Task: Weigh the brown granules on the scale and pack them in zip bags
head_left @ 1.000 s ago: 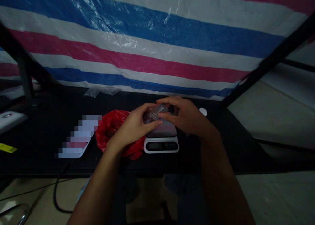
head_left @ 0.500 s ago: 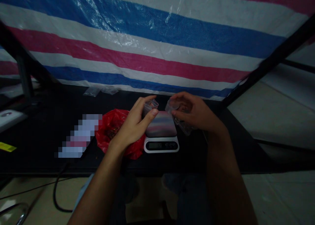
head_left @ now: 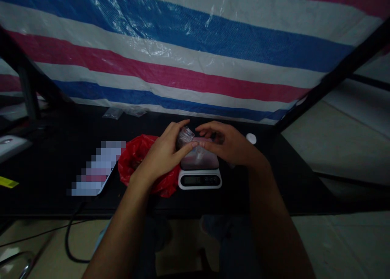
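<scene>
My left hand is curled around a piece of crinkled clear plastic, which looks like a small bag or box; its contents are too dim to make out. Close beside it, my right hand has its fingers bent, and its thumb tip meets the left thumb. Between the thumbs a wrinkled, see-through film hangs over the metal plate of a white digital scale. Left of the scale, partly behind my left hand, lies an open red plastic bag with small dark brownish pieces inside.
A phone-like slab with a blurred-out face lies on the black table. A white round piece sits right of my right hand. Flat clear bags lie at the back, before a striped plastic sheet. A yellow strip is at far left.
My right hand has moved left and now meets my left hand above the scale. See-through film now shows over the plate, and the white round piece has come into view.
</scene>
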Demonstrator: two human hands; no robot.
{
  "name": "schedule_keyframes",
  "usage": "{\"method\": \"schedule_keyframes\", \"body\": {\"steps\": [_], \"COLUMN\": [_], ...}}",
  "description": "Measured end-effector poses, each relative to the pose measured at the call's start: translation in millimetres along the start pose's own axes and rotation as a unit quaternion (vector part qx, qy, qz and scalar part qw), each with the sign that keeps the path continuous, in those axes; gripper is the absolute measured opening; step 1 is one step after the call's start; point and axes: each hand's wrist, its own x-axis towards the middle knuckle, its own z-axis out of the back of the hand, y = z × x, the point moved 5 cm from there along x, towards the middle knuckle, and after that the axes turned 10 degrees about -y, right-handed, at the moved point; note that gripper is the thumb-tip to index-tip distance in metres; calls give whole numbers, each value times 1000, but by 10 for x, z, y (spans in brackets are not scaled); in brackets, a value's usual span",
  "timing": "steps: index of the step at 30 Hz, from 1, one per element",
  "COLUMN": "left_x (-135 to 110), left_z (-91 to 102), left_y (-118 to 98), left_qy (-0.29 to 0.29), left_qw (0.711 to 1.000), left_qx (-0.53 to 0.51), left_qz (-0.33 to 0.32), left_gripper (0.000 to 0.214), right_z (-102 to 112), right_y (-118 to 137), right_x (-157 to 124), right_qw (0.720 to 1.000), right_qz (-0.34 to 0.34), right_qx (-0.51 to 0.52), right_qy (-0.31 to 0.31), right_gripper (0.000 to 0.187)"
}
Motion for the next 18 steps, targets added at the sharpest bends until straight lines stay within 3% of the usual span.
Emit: {"method": "schedule_keyframes", "body": {"steps": [6, 10, 14, 18], "left_x": [3, -7, 4, 13], "left_z": [18, 1, 117, 487], "left_y": [-51, 12, 107, 259], "left_qy": [7, 26, 35, -24], "left_qw": [999, 998, 997, 984], "left_qx": [40, 48, 65, 171], "left_qz": [-23, -14, 11, 45], "left_gripper": [61, 70, 78, 62], "right_z": [-116, -114, 70, 298], "right_y": [103, 86, -1, -249], "right_x": [54, 77, 99, 113], "right_qw": [999, 996, 988, 968], "right_qz": [16, 3, -13, -36], "right_qx": [39, 84, 118, 49], "right_qy": [22, -4, -99, -243], "right_gripper": [14, 14, 16, 18]}}
